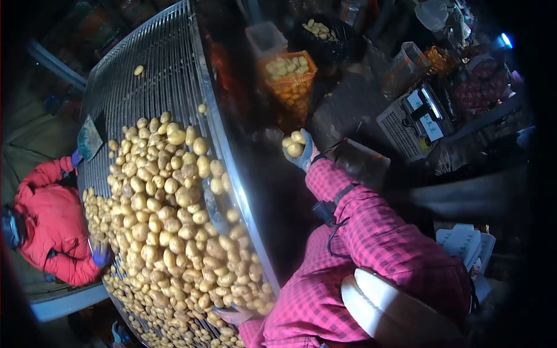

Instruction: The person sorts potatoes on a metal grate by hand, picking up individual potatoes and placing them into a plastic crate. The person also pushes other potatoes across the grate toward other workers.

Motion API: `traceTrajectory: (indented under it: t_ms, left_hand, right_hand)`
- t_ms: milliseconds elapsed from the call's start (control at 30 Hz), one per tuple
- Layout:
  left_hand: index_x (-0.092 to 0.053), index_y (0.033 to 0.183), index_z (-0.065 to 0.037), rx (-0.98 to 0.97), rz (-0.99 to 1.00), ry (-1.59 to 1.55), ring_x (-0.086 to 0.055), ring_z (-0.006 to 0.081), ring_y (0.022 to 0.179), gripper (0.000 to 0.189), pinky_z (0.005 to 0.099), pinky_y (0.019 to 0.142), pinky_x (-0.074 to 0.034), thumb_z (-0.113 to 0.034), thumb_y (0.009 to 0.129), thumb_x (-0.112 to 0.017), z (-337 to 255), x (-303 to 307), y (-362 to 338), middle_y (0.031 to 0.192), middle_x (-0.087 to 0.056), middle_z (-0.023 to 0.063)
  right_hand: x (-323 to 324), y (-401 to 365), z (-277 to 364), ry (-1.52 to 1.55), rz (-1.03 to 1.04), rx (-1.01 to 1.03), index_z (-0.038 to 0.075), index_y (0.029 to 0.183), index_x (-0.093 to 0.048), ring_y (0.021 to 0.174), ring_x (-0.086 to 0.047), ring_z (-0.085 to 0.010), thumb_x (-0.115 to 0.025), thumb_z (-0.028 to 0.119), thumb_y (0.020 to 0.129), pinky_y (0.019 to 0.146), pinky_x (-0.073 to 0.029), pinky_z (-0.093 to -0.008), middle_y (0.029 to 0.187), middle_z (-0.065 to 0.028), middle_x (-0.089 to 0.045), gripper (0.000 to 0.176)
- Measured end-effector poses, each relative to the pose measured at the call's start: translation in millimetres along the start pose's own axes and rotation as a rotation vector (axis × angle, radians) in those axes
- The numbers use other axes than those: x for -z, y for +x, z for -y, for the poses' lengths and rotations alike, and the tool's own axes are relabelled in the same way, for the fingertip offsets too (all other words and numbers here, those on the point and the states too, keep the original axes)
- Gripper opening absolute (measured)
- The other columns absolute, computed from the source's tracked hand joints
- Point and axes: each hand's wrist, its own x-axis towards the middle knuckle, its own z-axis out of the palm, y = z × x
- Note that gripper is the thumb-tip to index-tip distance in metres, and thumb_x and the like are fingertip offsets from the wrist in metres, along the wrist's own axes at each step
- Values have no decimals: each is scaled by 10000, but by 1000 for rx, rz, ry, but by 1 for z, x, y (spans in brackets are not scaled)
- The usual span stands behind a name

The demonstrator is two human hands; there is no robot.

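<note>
The big curved roller table [156, 64] fills the left, its steel bars ribbed and shiny. Across it spreads the heap of potatoes [168, 232], pale yellow, rounded, smooth-skinned, packed one against another. On the far side a co-worker [52, 226] in a red jacket leans in, blue gloves at the heap's edge. Well apart from the table stands an orange crate [290, 87] of slatted plastic, filled with more, with a grey scale [415, 119] beyond it. Now the hands: the right hand [304, 158], gloved, on a checked sleeve, reaches out beside the table's rim. It is closed round the held potatoes [295, 145], two or three cupped in the palm, clear of the table. The left hand [235, 316] lies low at the heap's near edge, fingers spread and seemingly empty, though it's dim down there. Those tubers should be firm, dense and a bit dusty, and ready to roll, so they are best cupped round the middle, not pinched.
</note>
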Motion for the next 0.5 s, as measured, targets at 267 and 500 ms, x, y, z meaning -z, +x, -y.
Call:
traceTrajectory:
  t_ms: [267, 500]
  left_hand:
    - [-245, 1462, -14, 2, -13, 213, -329, 377, 1357, 817, 491, 1097, -307, -473, 859, -550, -22, -10, 25, 1472, -309, 240]
    - [-307, 1422, -13, -48, 23, 236, -352, 376, 1329, 833, 501, 1092, -286, -428, 777, -631, -23, -8, 47, 1427, -356, 231]
  right_hand:
    - [-8, 163, 57, 355, 808, -53, 145, 838, -569, 726, -586, -211, -627, 302, 869, 693, -493, -421, 779, 2, -546, 170]
    - [-138, 183, 152, -103, 66, 382, 196, 1491, -250, 1391, -260, -402, -576, 531, 894, 1085, -322, -541, 1528, -181, -215, 759]
